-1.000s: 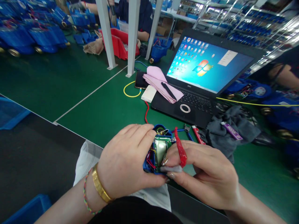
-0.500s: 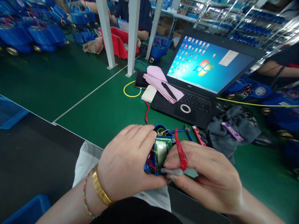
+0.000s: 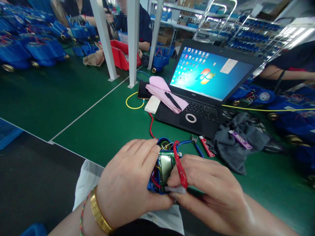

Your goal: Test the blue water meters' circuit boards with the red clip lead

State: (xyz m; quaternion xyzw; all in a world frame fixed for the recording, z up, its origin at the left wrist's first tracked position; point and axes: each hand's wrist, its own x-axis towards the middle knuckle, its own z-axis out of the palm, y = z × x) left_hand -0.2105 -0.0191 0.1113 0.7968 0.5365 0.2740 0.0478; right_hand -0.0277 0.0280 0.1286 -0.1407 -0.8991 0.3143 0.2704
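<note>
A blue meter housing (image 3: 157, 182) with a green circuit board and a grey LCD (image 3: 166, 165) sits at the near edge of the green table. My left hand (image 3: 130, 183) wraps round its left side, fingers closed on it. My right hand (image 3: 211, 190) pinches a red-handled tool (image 3: 180, 168) whose metal tip lies by the board's near edge. Red and yellow wires show inside the housing.
An open laptop (image 3: 206, 88) stands behind, with pink papers (image 3: 164, 91), a pen, a white box (image 3: 152, 104) and a yellow cable. A grey cloth (image 3: 236, 141), pliers (image 3: 197, 146) and a red lighter (image 3: 206, 146) lie right. Blue meters (image 3: 29, 49), white posts and other people sit further back.
The view has tipped down, so everything sits lower and more to the left. Both hands keep their hold; the red tool has tilted a little over the board.
</note>
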